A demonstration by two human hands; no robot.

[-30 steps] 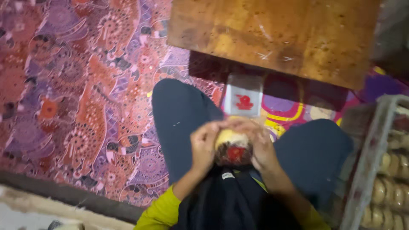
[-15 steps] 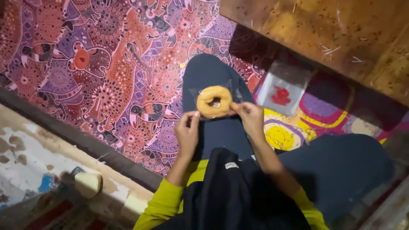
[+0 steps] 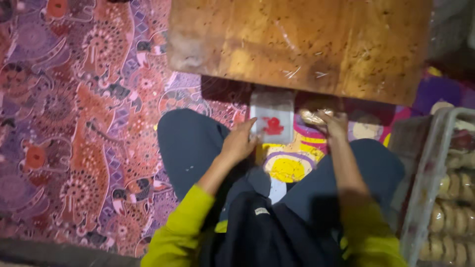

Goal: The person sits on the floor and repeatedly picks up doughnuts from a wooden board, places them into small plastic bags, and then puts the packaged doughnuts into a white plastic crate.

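I sit on the floor with my legs apart. My left hand [image 3: 239,144] reaches forward, and its fingertips pinch the left edge of a small stack of clear plastic bags with a red print [image 3: 272,117], which lies on the mat under the table edge. My right hand [image 3: 336,124] is stretched out beside it. It holds a ring-shaped golden bread in a clear wrap [image 3: 312,116] low in the table's shadow. The bread is partly hidden by the shadow and by my fingers.
A low wooden table [image 3: 302,44] stands just ahead of my knees. A see-through plastic crate [image 3: 425,183] with several rows of round wrapped breads [image 3: 452,217] is at my right. A patterned purple and orange mat [image 3: 74,123] covers the floor to the left.
Both hands held the ring bread up in front of me. Now they have parted and reached forward, the left to the bag stack and the right carrying the bread toward the table.
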